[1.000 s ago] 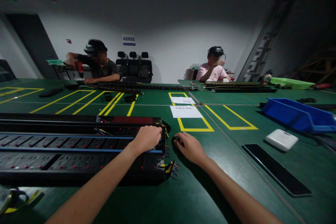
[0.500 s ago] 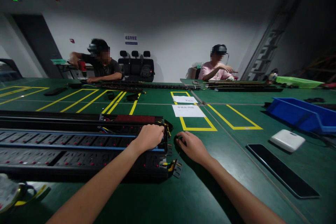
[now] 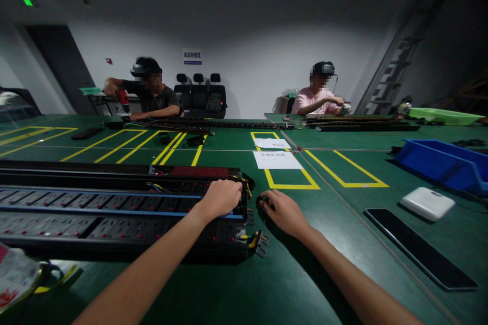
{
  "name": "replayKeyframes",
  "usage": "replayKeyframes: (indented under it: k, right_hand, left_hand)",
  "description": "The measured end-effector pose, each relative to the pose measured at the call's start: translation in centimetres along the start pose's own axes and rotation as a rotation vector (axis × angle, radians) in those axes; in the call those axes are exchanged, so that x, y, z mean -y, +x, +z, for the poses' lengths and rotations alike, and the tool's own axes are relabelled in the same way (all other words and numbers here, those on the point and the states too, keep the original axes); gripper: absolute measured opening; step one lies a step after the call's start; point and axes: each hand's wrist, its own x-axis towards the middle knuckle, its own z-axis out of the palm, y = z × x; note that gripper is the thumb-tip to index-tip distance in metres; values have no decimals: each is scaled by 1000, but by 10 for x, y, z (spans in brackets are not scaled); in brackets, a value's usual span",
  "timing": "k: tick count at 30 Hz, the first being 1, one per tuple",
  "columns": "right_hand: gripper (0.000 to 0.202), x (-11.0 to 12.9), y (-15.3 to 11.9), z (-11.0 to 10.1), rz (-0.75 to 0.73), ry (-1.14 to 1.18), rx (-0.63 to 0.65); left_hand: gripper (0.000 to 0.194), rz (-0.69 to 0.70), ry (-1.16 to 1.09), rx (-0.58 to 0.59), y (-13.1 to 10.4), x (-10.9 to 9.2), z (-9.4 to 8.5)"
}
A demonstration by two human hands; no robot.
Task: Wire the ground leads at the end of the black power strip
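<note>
Long black power strips (image 3: 125,228) with rows of sockets and red dots lie side by side at the left. My left hand (image 3: 221,198) is closed over the right end of the strip with blue edges (image 3: 141,204). Just right of that end, my right hand (image 3: 284,210) rests low over the table with its fingers curled together. Something dark shows at its fingertips, too small to make out. Beside the hands, the nearest strip's end has yellow-green wires (image 3: 244,237) and a black slotted bracket (image 3: 263,244) sticking out.
A phone (image 3: 419,249), a white case (image 3: 427,203) and a blue bin (image 3: 442,165) stand to the right on the green table (image 3: 343,244). Paper sheets (image 3: 278,161) lie ahead. Across the table sit two people, one with a red drill (image 3: 122,99).
The whole view has shifted slightly, so things appear a little further right. Both my hands keep nearly the same place at the strip's end. The person at the far right has moved their hands.
</note>
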Motion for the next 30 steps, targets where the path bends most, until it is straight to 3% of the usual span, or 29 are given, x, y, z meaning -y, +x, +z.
replayKeyframes:
  k: [23,30]
  right_hand:
    - [24,-1,0,2,-28,41,-17]
    - [36,-3,2,-2,27,404,-90]
  left_hand:
    - [27,1,7,-8,0,0,2]
    - [28,10,6,-13,0,1,3]
